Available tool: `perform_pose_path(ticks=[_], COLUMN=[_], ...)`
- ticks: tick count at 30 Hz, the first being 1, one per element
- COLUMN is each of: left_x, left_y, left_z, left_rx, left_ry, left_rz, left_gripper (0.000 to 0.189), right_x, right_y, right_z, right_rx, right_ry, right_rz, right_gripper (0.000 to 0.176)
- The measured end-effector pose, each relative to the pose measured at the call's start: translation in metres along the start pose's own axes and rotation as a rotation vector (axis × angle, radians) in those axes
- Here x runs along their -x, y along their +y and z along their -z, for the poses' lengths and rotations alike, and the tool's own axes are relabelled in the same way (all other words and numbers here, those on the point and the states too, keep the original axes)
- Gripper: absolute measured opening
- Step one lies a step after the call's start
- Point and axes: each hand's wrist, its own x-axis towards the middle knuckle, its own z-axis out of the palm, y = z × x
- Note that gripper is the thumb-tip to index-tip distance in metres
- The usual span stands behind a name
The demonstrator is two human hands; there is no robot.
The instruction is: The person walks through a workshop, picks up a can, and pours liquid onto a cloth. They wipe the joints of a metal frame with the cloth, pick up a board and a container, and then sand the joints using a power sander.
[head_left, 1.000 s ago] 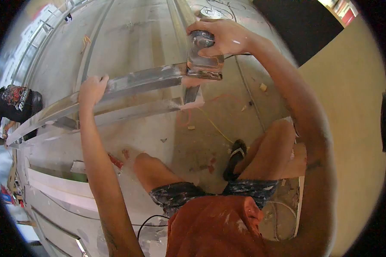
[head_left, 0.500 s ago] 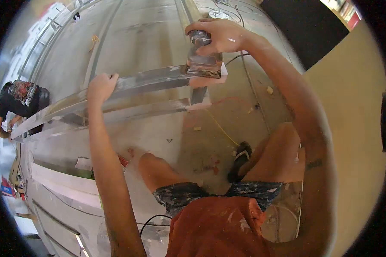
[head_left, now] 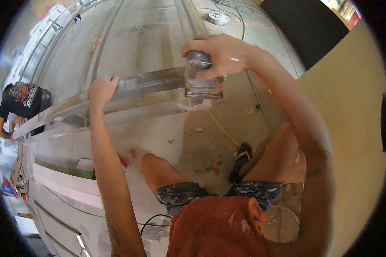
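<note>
Grey and dust-streaked, the long flat beam (head_left: 150, 83) has my left grip (head_left: 101, 89) curled tight over its far edge, while my right grip (head_left: 221, 53) clamps the small grey block-shaped power sander (head_left: 200, 79), pressed near the beam's right end, slightly closer to my left grip than a moment ago.

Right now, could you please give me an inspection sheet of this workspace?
Surface: long pale beam, dusty, running across above a concrete floor.
Job's things: sander sits on the beam's right end.
Clutter: small scraps on the floor; round disc farther off.
Hands: left hand grips the beam's edge; right hand clasps the sander from above.
Cables: yellow cord on the floor; black cable near the lap.
Surroundings: another person at left; tan panel at right.
</note>
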Motion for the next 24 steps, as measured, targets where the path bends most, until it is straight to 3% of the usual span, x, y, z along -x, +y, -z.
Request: perform_pose_path(ticks=[8,13,15,24], left_x=[0.011,0.002,-0.009,0.006], left_y=[-0.005,-0.031,-0.045,-0.026], left_z=[0.013,-0.003,-0.007,0.001], left_rx=[-0.005,0.018,0.012,0.033], left_ry=[-0.061,-0.037,-0.051,-0.058], left_rz=[0.005,0.021,-0.071,0.018], left_gripper=[0.056,0.052,0.053,0.056], right_x=[0.007,-0.02,-0.022,-0.018], right_y=[0.033,0.005,-0.001,-0.007], right_z=[0.001,-0.008,-0.001,-0.004], right_rx=[0.007,-0.03,-0.024,-0.037], right_ry=[-0.014,-0.067,-0.089,-0.119], right_rz=[-0.027,0.085,0.119,0.017], right_gripper=[0.057,0.056,0.056,0.056])
